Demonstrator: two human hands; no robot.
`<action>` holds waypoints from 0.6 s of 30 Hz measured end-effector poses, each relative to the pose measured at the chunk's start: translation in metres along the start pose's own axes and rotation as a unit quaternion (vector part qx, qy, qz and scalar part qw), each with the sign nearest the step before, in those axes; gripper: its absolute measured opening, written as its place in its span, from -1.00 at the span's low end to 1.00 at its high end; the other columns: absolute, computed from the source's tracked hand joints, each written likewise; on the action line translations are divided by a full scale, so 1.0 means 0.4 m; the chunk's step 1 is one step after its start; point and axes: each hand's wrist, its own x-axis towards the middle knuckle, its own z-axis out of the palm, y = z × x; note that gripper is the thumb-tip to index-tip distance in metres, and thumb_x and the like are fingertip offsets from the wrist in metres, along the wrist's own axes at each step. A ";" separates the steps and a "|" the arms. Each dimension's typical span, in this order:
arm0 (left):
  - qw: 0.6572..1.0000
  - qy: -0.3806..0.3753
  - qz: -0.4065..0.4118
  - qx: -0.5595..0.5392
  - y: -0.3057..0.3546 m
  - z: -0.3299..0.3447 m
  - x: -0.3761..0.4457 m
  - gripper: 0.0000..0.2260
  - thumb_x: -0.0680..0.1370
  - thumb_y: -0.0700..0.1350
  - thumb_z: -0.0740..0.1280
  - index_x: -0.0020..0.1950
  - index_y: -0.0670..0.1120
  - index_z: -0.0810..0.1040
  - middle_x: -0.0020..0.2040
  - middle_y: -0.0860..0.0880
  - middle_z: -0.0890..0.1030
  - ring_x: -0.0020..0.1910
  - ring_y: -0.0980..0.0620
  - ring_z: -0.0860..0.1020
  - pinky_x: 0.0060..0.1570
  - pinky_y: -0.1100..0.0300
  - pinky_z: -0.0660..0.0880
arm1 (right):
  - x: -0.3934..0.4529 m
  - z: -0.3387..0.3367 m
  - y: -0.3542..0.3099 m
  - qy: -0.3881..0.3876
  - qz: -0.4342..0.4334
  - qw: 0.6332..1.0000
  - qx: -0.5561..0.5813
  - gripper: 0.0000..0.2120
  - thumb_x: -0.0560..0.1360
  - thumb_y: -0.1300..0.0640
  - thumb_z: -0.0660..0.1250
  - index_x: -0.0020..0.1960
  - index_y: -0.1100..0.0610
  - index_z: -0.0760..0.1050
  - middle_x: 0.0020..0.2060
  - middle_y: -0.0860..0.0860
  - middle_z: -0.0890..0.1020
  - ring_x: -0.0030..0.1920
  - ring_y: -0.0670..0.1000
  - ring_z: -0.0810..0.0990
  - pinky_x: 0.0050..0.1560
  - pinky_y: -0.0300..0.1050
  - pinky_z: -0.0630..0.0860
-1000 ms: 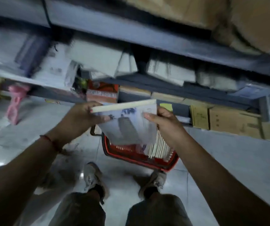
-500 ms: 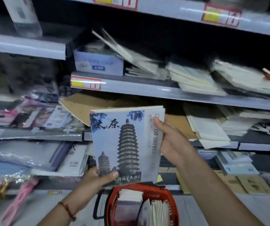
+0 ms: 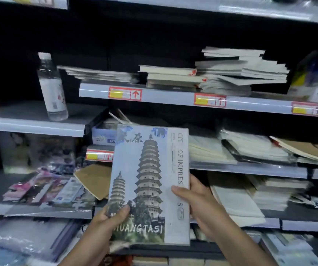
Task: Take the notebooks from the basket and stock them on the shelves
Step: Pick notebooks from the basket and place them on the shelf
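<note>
gripping one notebook (image 3: 150, 181), both hands' fingers (image 3: 181, 191) face cluttered store shelves (image 3: 173, 97).

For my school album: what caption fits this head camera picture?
Both hands, left and right, hold a pagoda-cover notebook upright before stocked shelves.

1 view only, head-worn, wide-angle. Faces forward, roughly level, square on to the shelves (image 3: 173, 96), close enough that they fill the frame edge to edge. Shelf edges bow toward the sides. Both forearms enter from the bottom edge; the notebook (image 3: 150, 185) stands upright, near the lens, centre-low. No second view, so no overlap.
</note>
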 end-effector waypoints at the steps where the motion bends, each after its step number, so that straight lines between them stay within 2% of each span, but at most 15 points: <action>1: 1.000 0.006 0.006 -0.008 0.018 0.020 -0.004 -0.08 0.04 0.17 0.72 0.34 -0.05 0.54 0.22 -0.07 0.66 0.24 -0.17 0.58 0.37 -0.18 0.38 | -0.002 -0.007 0.007 -0.009 0.004 1.000 0.003 -0.57 0.51 0.23 0.41 0.33 -0.03 0.45 0.10 -0.07 0.70 0.10 0.00 0.68 0.07 -0.02 0.59; 3: 0.999 0.015 0.032 -0.001 0.057 0.060 -0.026 -0.14 0.00 0.17 0.72 0.22 -0.09 0.61 0.09 -0.03 0.72 0.14 -0.07 0.62 0.20 -0.03 0.47 | -0.005 -0.014 0.010 -0.027 0.004 0.999 0.020 -0.40 0.40 0.24 0.53 0.36 -0.01 0.41 0.11 -0.03 0.70 0.12 0.02 0.68 0.03 -0.09 0.59; 5: 0.998 0.001 0.054 0.016 0.092 0.092 -0.035 -0.15 -0.12 0.20 0.71 0.11 -0.06 0.65 -0.02 0.05 0.74 0.05 0.06 0.61 0.05 0.09 0.46 | -0.010 -0.019 0.010 -0.043 0.000 0.999 0.028 -0.12 0.15 0.10 0.68 0.40 -0.02 0.38 0.14 -0.02 0.69 0.15 0.03 0.66 0.08 -0.09 0.59; 6: 0.998 -0.002 0.057 0.017 0.109 0.105 -0.041 -0.25 -0.02 0.17 0.70 0.09 -0.06 0.65 -0.08 0.08 0.74 0.02 0.09 0.60 0.07 0.07 0.44 | -0.013 -0.020 0.003 -0.052 -0.010 0.998 0.029 -0.02 0.06 0.06 0.71 0.41 -0.04 0.37 0.15 -0.02 0.68 0.17 0.02 0.65 0.11 -0.08 0.58; 7: 0.997 0.011 0.069 0.014 0.127 0.115 -0.043 -0.41 0.14 0.10 0.66 0.08 -0.07 0.64 -0.15 0.09 0.74 0.01 0.09 0.59 0.11 0.05 0.41 | -0.015 -0.021 -0.007 -0.058 -0.024 0.998 0.031 -0.05 0.09 0.08 0.70 0.41 -0.05 0.37 0.16 -0.02 0.68 0.18 0.02 0.65 0.11 -0.10 0.58; 8: 0.997 0.016 0.074 0.013 0.152 0.129 -0.048 -0.49 0.19 0.05 0.64 0.05 -0.10 0.63 -0.22 0.10 0.73 -0.01 0.07 0.58 0.12 0.05 0.40 | -0.012 -0.021 -0.021 -0.053 -0.039 0.997 0.036 -0.15 0.20 0.17 0.65 0.41 -0.05 0.37 0.16 -0.02 0.68 0.18 0.01 0.65 0.08 -0.13 0.59; 9: 0.996 0.010 0.084 0.022 0.175 0.142 -0.045 -0.42 0.10 0.13 0.67 -0.01 -0.11 0.63 -0.26 0.09 0.72 -0.04 0.04 0.59 0.09 0.04 0.41 | -0.010 -0.020 -0.038 -0.049 -0.052 0.996 0.047 -0.26 0.32 0.29 0.57 0.40 -0.03 0.38 0.15 0.00 0.68 0.16 0.02 0.66 0.02 -0.16 0.61; 10: 0.994 0.013 0.103 0.039 0.197 0.147 -0.031 -0.25 -0.11 0.24 0.69 -0.06 -0.11 0.63 -0.27 0.06 0.72 -0.09 0.02 0.62 0.03 0.05 0.44 | -0.011 -0.013 -0.067 -0.044 -0.064 0.996 0.054 -0.35 0.41 0.38 0.49 0.39 -0.02 0.40 0.14 0.02 0.69 0.14 0.03 0.67 -0.01 -0.17 0.62; 11: 0.991 0.023 0.121 0.056 0.222 0.154 -0.023 -0.14 -0.29 0.26 0.67 -0.10 -0.11 0.66 -0.23 0.03 0.73 -0.14 0.02 0.65 -0.02 0.09 0.45 | -0.010 -0.005 -0.097 -0.041 -0.079 0.994 0.057 -0.41 0.46 0.41 0.41 0.37 -0.02 0.42 0.13 0.03 0.69 0.13 0.04 0.68 -0.02 -0.16 0.63; 12: 0.990 0.014 0.128 0.062 0.250 0.160 -0.015 -0.16 -0.30 0.27 0.67 -0.12 -0.12 0.70 -0.19 -0.01 0.74 -0.19 0.04 0.69 -0.06 0.13 0.45 | -0.007 0.001 -0.128 -0.033 -0.097 0.993 0.052 -0.45 0.48 0.41 0.36 0.37 -0.02 0.42 0.12 0.02 0.70 0.12 0.05 0.68 -0.01 -0.15 0.63; 13: 0.990 0.002 0.127 0.067 0.282 0.164 -0.011 -0.28 -0.14 0.21 0.69 -0.11 -0.14 0.72 -0.17 -0.06 0.74 -0.23 0.04 0.71 -0.12 0.14 0.46 | -0.003 0.010 -0.162 -0.023 -0.121 0.992 0.040 -0.47 0.49 0.39 0.33 0.37 -0.02 0.42 0.13 0.01 0.70 0.12 0.04 0.68 0.00 -0.14 0.63; 15: 0.992 -0.018 0.116 0.053 0.346 0.179 -0.012 -0.59 0.24 0.00 0.54 0.00 -0.18 0.70 -0.14 -0.20 0.73 -0.26 -0.12 0.71 -0.21 0.08 0.54 | 0.000 0.033 -0.234 0.004 -0.168 0.986 0.001 -0.50 0.53 0.33 0.31 0.38 -0.06 0.42 0.13 -0.05 0.69 0.12 0.01 0.68 0.02 -0.14 0.62; 17: 0.993 -0.053 0.094 0.056 0.411 0.195 0.009 -0.68 0.38 -0.09 0.44 0.06 -0.23 0.68 -0.13 -0.24 0.72 -0.26 -0.19 0.71 -0.32 0.08 0.60 | 0.003 0.056 -0.306 0.023 -0.202 0.979 -0.033 -0.56 0.57 0.25 0.30 0.35 -0.16 0.43 0.11 -0.14 0.69 0.10 -0.05 0.68 0.03 -0.15 0.63; 18: 0.989 -0.082 0.101 0.068 0.444 0.198 0.021 -0.71 0.44 -0.12 0.41 0.09 -0.25 0.66 -0.21 -0.20 0.72 -0.32 -0.12 0.70 -0.42 0.15 0.59 | 0.006 0.068 -0.344 0.029 -0.213 0.976 -0.043 -0.59 0.59 0.20 0.29 0.32 -0.22 0.44 0.09 -0.19 0.69 0.07 -0.09 0.69 0.00 -0.17 0.64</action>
